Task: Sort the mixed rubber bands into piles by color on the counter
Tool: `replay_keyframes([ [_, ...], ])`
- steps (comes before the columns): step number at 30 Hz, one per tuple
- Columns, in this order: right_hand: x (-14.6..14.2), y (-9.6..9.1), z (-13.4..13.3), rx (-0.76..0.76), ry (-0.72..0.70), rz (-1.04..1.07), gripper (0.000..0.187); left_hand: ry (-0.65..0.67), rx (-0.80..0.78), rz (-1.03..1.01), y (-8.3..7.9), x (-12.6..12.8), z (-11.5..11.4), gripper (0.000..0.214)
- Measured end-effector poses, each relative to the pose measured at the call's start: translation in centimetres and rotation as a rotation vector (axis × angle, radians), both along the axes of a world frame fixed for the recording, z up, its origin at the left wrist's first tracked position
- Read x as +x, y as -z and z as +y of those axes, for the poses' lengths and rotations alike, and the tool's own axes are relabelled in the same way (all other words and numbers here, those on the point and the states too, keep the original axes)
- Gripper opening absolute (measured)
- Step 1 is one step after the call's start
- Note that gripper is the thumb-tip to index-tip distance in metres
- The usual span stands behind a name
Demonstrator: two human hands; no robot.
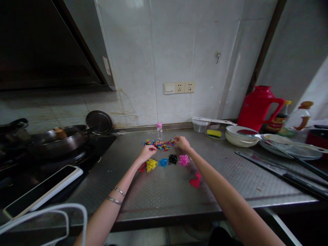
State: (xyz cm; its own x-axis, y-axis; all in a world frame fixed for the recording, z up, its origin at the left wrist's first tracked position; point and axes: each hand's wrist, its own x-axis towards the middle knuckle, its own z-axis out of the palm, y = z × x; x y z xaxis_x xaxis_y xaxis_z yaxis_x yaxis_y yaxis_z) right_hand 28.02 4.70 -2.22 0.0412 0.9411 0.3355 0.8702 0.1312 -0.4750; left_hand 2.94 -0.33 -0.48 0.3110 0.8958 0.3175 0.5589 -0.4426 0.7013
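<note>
A loose pile of tiny mixed-colour pieces (162,145), thin and loop-like, lies on the steel counter (159,198); their exact kind is too small to tell. My left hand (148,152) is at the pile's near left edge, fingertips pinched together. At its right end my right hand (181,143) pinches too, its fingertips touching the pile. Anything between either hand's fingers is too small to make out. Nearer me runs a row of single-colour heaps: red (141,167), partly behind my left forearm, yellow (152,165), blue (163,162), black (173,159) and pink (183,160).
Behind the pile stands a small clear bottle with a pink cap (159,130). A red heart-shaped piece (195,181) lies beside my right forearm. To the right are a plastic tub (200,125), sponge (214,133), bowls (241,140) and red jug (258,107); a pan (58,145) is left.
</note>
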Motion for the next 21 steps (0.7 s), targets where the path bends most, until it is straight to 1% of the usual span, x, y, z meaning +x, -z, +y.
replay_keyframes([
  [3, 0.3, -0.8, -0.6, 0.047, -0.045, 0.015, 0.027, -0.004, -0.003, -0.001, 0.0, 0.1, 0.0, 0.018],
  [8, 0.7, -2.0, -1.6, 0.095, -0.077, 0.037, 0.027, -0.013, -0.012, -0.033, 0.1, 0.1, -0.1, 0.016],
  [13, 0.7, -2.6, -2.2, 0.150, -0.139, 0.119, 0.026, -0.005, -0.036, -0.138, 0.2, 0.2, -0.4, 0.014],
  [15, 0.3, -2.7, -2.5, 0.185, -0.175, 0.163, 0.026, -0.009, -0.101, -0.207, 0.1, 0.4, -0.7, 0.018],
  [18, -0.8, -2.6, -3.0, 0.246, -0.235, 0.216, 0.026, -0.017, -0.272, -0.342, -0.1, 1.0, -1.2, 0.027],
  [21, -1.8, -2.3, -3.2, 0.284, -0.269, 0.241, 0.026, 0.021, -0.384, -0.512, -0.1, 1.8, -1.4, 0.033],
])
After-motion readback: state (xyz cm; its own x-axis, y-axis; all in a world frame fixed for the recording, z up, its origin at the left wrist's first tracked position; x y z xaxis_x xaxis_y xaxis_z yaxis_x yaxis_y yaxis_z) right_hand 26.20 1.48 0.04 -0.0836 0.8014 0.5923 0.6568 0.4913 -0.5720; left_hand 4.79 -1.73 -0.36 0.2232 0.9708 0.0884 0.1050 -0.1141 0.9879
